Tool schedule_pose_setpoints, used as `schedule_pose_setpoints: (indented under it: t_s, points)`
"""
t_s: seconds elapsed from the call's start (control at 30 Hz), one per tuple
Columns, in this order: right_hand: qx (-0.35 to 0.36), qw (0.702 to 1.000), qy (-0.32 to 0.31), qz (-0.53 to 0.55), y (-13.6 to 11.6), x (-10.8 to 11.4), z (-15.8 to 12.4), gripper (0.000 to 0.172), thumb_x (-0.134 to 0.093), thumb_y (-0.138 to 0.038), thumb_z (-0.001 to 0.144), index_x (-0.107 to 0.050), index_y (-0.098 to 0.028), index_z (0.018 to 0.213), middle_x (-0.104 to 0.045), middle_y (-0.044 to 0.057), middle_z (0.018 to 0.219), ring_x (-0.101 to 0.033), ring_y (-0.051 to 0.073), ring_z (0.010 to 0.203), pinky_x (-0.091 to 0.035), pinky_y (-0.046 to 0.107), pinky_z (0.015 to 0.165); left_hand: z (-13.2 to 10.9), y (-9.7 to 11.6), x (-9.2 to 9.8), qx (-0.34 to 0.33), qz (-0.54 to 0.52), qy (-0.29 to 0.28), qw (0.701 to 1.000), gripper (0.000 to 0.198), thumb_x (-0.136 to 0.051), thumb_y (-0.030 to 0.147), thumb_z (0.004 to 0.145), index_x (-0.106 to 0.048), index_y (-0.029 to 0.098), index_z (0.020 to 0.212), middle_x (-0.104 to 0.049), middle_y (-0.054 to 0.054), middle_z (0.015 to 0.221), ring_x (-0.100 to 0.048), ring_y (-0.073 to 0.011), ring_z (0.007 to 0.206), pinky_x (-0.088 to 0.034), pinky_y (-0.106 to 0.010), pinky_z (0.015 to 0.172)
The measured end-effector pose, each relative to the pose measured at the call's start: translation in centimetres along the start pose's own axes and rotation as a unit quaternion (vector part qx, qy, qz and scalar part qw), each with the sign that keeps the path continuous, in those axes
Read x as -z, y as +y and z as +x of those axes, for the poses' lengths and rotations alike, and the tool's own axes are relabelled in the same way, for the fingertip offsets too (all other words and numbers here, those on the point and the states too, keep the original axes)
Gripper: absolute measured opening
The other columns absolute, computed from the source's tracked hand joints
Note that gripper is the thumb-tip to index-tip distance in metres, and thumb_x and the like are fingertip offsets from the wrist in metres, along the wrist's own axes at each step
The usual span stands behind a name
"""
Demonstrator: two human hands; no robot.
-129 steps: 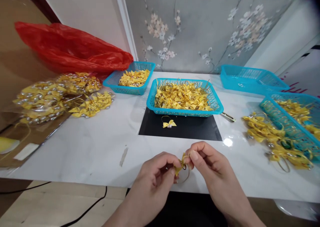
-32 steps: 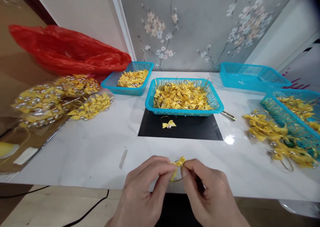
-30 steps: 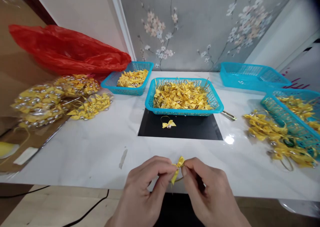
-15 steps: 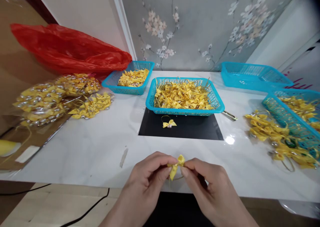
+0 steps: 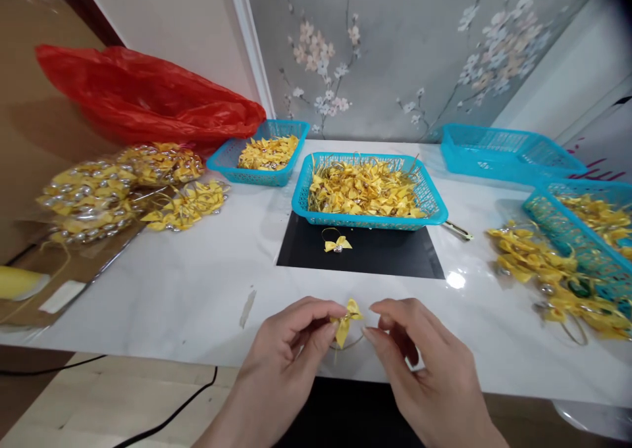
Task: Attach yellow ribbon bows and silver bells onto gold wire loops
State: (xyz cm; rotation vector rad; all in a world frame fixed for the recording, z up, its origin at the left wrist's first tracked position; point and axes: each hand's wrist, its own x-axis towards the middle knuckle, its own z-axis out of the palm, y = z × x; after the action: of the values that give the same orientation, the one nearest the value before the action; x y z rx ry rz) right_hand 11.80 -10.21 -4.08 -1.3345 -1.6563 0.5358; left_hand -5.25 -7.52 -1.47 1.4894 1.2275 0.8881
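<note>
Near the table's front edge, my left hand (image 5: 301,343) pinches a small yellow ribbon bow (image 5: 343,333) between thumb and forefinger. A thin gold cord loop hangs below the bow. Just to the right of it is my right hand (image 5: 415,349), thumb and forefinger apart, with nothing visible between them. Beyond both hands, a finished-looking bow with a bead and cord loop (image 5: 338,244) lies on a black mat (image 5: 365,257). The blue basket (image 5: 370,222) behind it is full of yellow bows.
A second blue basket (image 5: 212,163) of bows stands back left, beside a red plastic bag (image 5: 148,99). Bagged beaded bows (image 5: 93,198) lie at left. On the right are a bow pile (image 5: 533,254), another basket (image 5: 548,218) and small tweezers or clippers (image 5: 459,231).
My right hand has let go of the bow and moved slightly right, its fingertips parting. The left hand still holds the bow. The view has shifted slightly.
</note>
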Motion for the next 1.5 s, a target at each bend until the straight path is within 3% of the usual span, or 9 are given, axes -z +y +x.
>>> schedule_pose_setpoints:
  t_s: [0.2,0.37,0.5,0.7,0.87,1.03,1.17,1.37,1.5]
  points:
    - [0.106,0.994,-0.010,0.039,-0.4,-0.2,0.1,0.025,-0.050,-0.007,0.091,-0.065,-0.025,0.099,-0.063,0.006,0.087,-0.064,0.017,0.072,-0.054,0.027,0.062,-0.4,-0.1,-0.2,-0.007,0.025,-0.008,1.000,0.021,-0.057,0.018,0.087,-0.072,0.027,0.097,-0.076,-0.001,0.094,-0.072,-0.0159,0.084,-0.057,-0.022,0.076]
    - [0.018,0.997,-0.047,0.065,-0.7,-0.6,0.3,0.007,-0.061,-0.017,0.087,-0.065,-0.022,0.088,-0.062,0.002,0.077,-0.058,0.013,0.057,-0.052,0.023,0.053,-0.6,0.0,-0.3,-0.035,0.058,0.053,0.996,0.021,-0.061,0.015,0.082,-0.074,0.027,0.093,-0.077,0.000,0.091,-0.072,-0.0148,0.078,-0.058,-0.018,0.067]
    - [-0.032,0.994,-0.064,0.081,-0.8,-1.2,0.3,0.012,-0.056,-0.013,0.087,-0.066,-0.020,0.085,-0.060,0.002,0.076,-0.053,0.011,0.053,-0.047,0.022,0.050,-0.5,0.2,-0.3,-0.048,0.028,0.037,0.998,0.023,-0.060,0.011,0.082,-0.075,0.027,0.089,-0.075,0.003,0.081,-0.063,-0.0080,0.052,-0.054,-0.013,0.051]
    - [-0.111,0.975,-0.087,0.174,-1.0,-0.6,0.7,0.016,-0.055,-0.027,0.089,-0.061,-0.020,0.076,-0.059,0.002,0.074,-0.053,0.012,0.058,-0.043,0.022,0.047,-0.3,-0.4,0.0,-0.013,-0.007,0.043,0.999,0.022,-0.060,0.012,0.082,-0.073,0.026,0.093,-0.075,0.002,0.081,-0.067,-0.0110,0.060,-0.058,-0.017,0.059]
    - [-0.228,0.925,-0.181,0.245,-1.5,0.4,1.1,0.026,-0.053,-0.042,0.091,-0.062,-0.019,0.082,-0.054,-0.002,0.058,-0.052,0.011,0.046,-0.044,0.021,0.044,-0.2,-0.2,0.4,-0.044,0.017,0.009,0.999,0.023,-0.055,0.011,0.086,-0.072,0.025,0.090,-0.069,0.000,0.078,-0.067,-0.0129,0.066,-0.056,-0.020,0.063]
    - [-0.229,0.923,-0.166,0.260,-1.6,0.6,1.3,0.024,-0.055,-0.040,0.090,-0.060,-0.019,0.080,-0.058,-0.001,0.062,-0.054,0.011,0.050,-0.046,0.021,0.048,-0.2,0.3,0.8,-0.097,0.073,-0.013,0.992,0.028,-0.050,0.008,0.087,-0.072,0.025,0.080,-0.064,0.000,0.078,-0.064,-0.0117,0.067,-0.052,-0.019,0.060]
    - [-0.251,0.910,-0.161,0.289,-1.5,0.4,1.2,0.024,-0.054,-0.040,0.091,-0.057,-0.019,0.081,-0.058,-0.002,0.059,-0.055,0.012,0.052,-0.046,0.023,0.052,-0.5,0.1,0.8,-0.094,0.114,-0.015,0.989,0.029,-0.047,0.010,0.087,-0.072,0.025,0.088,-0.066,-0.003,0.092,-0.067,-0.0115,0.069,-0.054,-0.020,0.062]
    - [-0.260,0.899,-0.166,0.311,-1.5,-0.1,0.9,0.024,-0.053,-0.040,0.092,-0.054,-0.019,0.081,-0.060,-0.001,0.060,-0.055,0.011,0.053,-0.047,0.022,0.055,-1.0,-0.9,0.4,-0.073,0.149,0.046,0.985,0.023,-0.053,0.019,0.087,-0.073,0.026,0.095,-0.067,-0.008,0.108,-0.068,-0.0224,0.097,-0.058,-0.030,0.077]
    - [-0.229,0.916,-0.159,0.288,-1.6,-0.5,0.5,0.021,-0.052,-0.038,0.092,-0.052,-0.020,0.080,-0.060,-0.001,0.060,-0.058,0.013,0.053,-0.047,0.022,0.053,-0.5,-0.8,-0.1,-0.042,0.063,0.040,0.996,0.014,-0.059,0.019,0.084,-0.072,0.022,0.083,-0.065,-0.005,0.097,-0.068,-0.0141,0.071,-0.056,-0.020,0.057]
